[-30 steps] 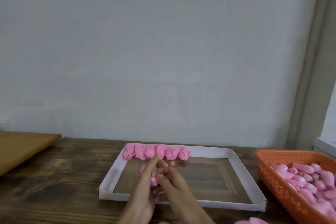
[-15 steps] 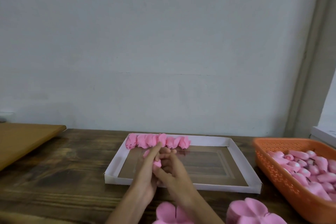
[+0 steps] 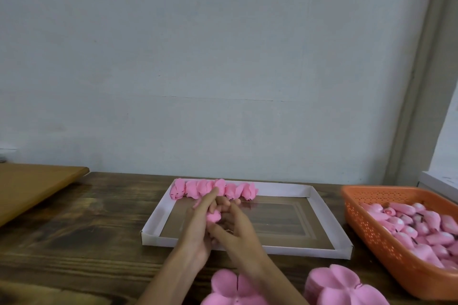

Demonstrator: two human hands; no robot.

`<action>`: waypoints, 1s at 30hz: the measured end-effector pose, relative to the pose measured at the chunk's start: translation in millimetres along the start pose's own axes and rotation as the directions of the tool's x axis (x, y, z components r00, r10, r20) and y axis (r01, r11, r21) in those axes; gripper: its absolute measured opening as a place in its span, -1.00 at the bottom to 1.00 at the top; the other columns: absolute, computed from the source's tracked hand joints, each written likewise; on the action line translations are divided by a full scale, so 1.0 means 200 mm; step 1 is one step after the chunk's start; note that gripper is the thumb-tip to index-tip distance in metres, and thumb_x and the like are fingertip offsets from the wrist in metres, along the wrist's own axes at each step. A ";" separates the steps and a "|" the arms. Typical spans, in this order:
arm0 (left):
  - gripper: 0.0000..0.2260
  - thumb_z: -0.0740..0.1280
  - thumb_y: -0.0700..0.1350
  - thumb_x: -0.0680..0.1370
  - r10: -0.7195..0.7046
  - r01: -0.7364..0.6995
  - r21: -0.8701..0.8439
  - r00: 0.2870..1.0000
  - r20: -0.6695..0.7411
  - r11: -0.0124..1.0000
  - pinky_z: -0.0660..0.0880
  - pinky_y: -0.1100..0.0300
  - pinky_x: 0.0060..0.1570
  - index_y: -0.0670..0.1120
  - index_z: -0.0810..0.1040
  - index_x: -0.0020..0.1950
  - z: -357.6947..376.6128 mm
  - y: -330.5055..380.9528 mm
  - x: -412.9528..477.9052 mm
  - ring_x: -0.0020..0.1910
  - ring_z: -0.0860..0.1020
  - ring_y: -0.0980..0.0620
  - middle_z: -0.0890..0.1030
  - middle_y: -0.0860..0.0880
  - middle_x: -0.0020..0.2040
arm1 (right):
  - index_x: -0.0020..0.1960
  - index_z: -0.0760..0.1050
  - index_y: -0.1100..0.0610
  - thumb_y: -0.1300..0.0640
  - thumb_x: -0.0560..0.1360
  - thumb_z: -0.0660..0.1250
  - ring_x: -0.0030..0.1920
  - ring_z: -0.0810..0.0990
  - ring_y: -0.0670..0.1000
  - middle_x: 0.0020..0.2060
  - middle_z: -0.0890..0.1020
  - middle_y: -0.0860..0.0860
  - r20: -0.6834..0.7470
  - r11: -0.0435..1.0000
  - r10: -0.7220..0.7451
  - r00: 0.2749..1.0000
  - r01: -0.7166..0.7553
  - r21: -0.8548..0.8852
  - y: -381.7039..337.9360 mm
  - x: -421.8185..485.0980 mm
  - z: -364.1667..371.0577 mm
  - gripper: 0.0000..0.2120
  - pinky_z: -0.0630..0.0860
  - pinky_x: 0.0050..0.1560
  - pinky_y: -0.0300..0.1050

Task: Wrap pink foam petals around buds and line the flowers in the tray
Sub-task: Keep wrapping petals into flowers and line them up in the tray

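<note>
Low in the middle of the frame, the left hand (image 3: 198, 230) and right hand (image 3: 238, 233) meet over the near part of a white tray (image 3: 153, 220), both grasping one small pink flower (image 3: 213, 216) between them. The left index finger stretches upward, and the right fingers curl round the flower. A row of flowers (image 3: 213, 188) lies along the tray's far edge, just above the hands. At the right of the frame an orange basket (image 3: 371, 242) holds a heap of pink buds (image 3: 421, 228). Two stacks of pink petals (image 3: 342, 285) sit on the dark wooden desk (image 3: 74, 230) at the bottom edge. A tan board (image 3: 29, 186) lies at the left.
</note>
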State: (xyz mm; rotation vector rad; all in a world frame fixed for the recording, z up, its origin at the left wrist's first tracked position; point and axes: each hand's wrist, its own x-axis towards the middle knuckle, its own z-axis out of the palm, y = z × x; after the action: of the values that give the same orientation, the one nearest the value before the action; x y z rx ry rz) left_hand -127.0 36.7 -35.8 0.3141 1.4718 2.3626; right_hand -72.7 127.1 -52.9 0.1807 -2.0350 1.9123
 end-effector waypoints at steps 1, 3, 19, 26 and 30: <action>-0.63 0.50 0.16 0.39 0.005 -0.005 0.001 1.000 0.013 1.000 0.36 0.18 -0.32 -0.06 0.43 -0.32 0.00 0.00 0.00 -0.18 0.73 -0.03 0.76 -0.17 -0.05 | 0.22 0.57 -0.01 0.21 0.59 0.36 -0.10 0.65 -0.06 -0.10 0.69 -0.05 0.000 1.000 0.003 1.000 -0.003 0.003 0.00 0.00 0.00 -0.76 0.61 -0.12 -0.09; -0.61 0.48 0.19 0.40 -0.013 0.010 0.040 0.998 0.064 0.999 0.27 0.26 -0.46 -0.06 0.43 -0.28 0.00 0.00 0.00 -0.41 0.59 0.02 0.75 -0.19 -0.01 | 0.17 0.61 0.13 0.14 0.65 0.27 -0.17 0.60 -0.08 -0.21 0.63 -0.03 -0.006 0.997 0.067 0.998 -0.068 -0.029 0.00 0.01 0.00 -0.82 0.54 -0.18 -0.18; -0.65 0.44 0.16 0.48 0.014 -0.017 0.053 0.998 0.066 0.998 0.44 0.17 -0.28 -0.06 0.54 -0.34 0.00 0.00 0.00 -0.12 0.66 -0.05 0.75 -0.20 -0.01 | 0.08 0.60 0.13 0.04 0.71 0.21 -0.11 0.62 0.00 -0.16 0.65 -0.02 -0.030 0.967 0.051 0.998 -0.057 -0.247 0.01 0.01 -0.02 -0.76 0.56 -0.04 -0.02; -0.56 0.47 0.14 0.48 0.086 -0.085 -0.048 0.996 0.010 0.995 0.58 0.02 -0.06 -0.09 0.39 -0.40 -0.01 -0.01 0.03 -0.11 0.69 -0.13 0.62 -0.21 -0.21 | 0.26 0.55 0.04 -0.11 0.72 0.12 0.13 0.58 0.06 0.13 0.62 0.00 0.064 0.623 -0.134 0.989 0.134 -0.771 -0.10 -0.02 -0.04 -0.67 0.48 0.09 0.04; -0.57 0.46 0.08 0.53 0.133 -0.138 -0.073 0.989 -0.068 0.988 0.59 0.11 -0.29 -0.07 0.41 -0.42 -0.03 -0.01 0.06 -0.29 0.65 -0.09 0.54 -0.18 -0.29 | -0.18 0.55 0.11 -0.22 0.56 0.33 -0.28 0.52 -0.08 -0.33 0.59 -0.08 0.191 0.541 0.101 0.976 0.107 -0.834 -0.26 -0.02 -0.19 -0.61 0.43 -0.21 -0.14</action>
State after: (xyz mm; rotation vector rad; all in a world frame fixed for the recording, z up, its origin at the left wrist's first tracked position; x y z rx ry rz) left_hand -139.8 37.8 -40.6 0.3331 1.4230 2.5522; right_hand -46.8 159.7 -4.4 0.1422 -2.8493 0.6967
